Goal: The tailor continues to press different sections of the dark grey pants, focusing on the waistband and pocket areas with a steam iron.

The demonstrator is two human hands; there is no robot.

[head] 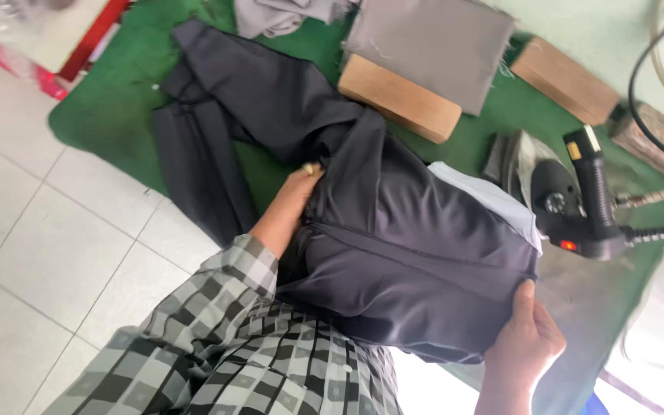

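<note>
A dark grey garment lies bunched over the near end of a green-covered pressing table, its sleeve trailing to the far left. My left hand, with a ring on one finger, is tucked under a fold of the garment at its left side and grips the cloth. My right hand pinches the garment's lower right edge, thumb on top. A pale lining shows under the dark cloth on the right.
A black steam iron with hose and cable rests on the table right of the garment. Two wooden blocks and grey fabric pieces lie at the far side. White tiled floor is on the left.
</note>
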